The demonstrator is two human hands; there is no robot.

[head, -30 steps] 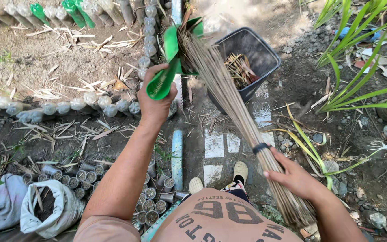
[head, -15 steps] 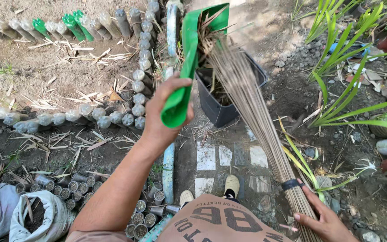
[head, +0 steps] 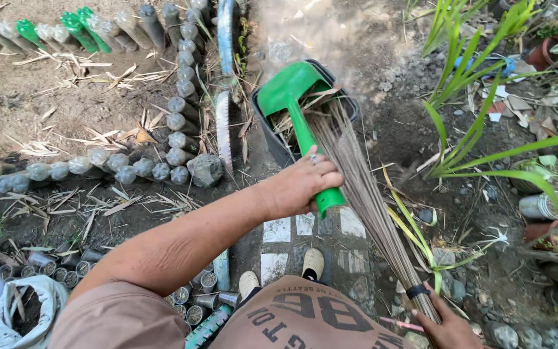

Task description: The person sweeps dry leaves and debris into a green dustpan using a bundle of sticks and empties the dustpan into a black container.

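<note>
A person's left hand [head: 301, 186] grips a green dustpan [head: 292, 97] tipped over a black bin [head: 272, 132] while the right hand [head: 447, 326] clasps a stick broom [head: 363, 194] brushing inside it; holding the pan steep and low should keep debris from spilling.

— Where is room lying open around the black bin [head: 272, 132]?
— Bare soil is lying open beyond it. The green dustpan [head: 289, 90] and broom bristles [head: 356, 174] are filling its mouth.
— And the sides?
— Buried bottles [head: 179, 123] are crowding its left; green leaves [head: 479, 161] are leaning in on its right.
</note>
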